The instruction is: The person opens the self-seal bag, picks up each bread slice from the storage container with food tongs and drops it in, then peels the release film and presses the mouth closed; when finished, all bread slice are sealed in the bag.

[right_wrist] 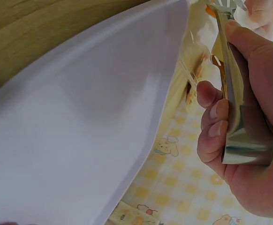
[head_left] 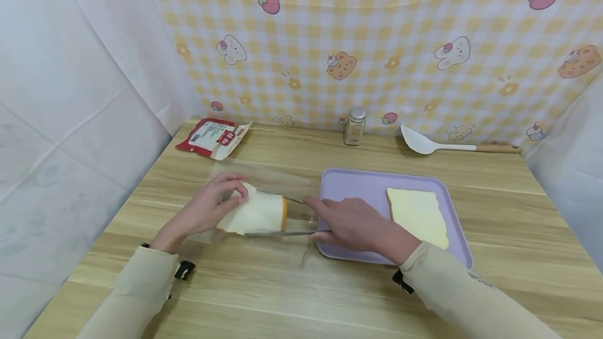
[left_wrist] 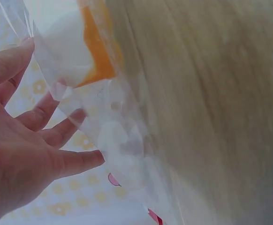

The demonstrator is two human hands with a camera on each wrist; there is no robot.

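Note:
In the head view my left hand [head_left: 207,207] is at the left end of white bread [head_left: 266,212] with an orange-brown crust, inside a clear plastic bag [head_left: 264,170]. The left wrist view shows the thumb and index finger of that hand [left_wrist: 31,136] pinching the bag's edge, other fingers spread against the film. My right hand [head_left: 355,223] grips metal tongs [head_left: 285,233], whose two arms stand apart along the near and far sides of the bread. How firmly their tips touch it is hidden. Another bread slice [head_left: 416,214] lies flat on the purple tray [head_left: 353,184], under my right forearm.
A red and white packet [head_left: 214,137] lies at the table's back left. Along the back edge stand a small glass shaker jar [head_left: 355,128] and, farther right, a white spatula [head_left: 424,143] with a wooden handle end. Behind them hangs a checked cloth [head_left: 301,51].

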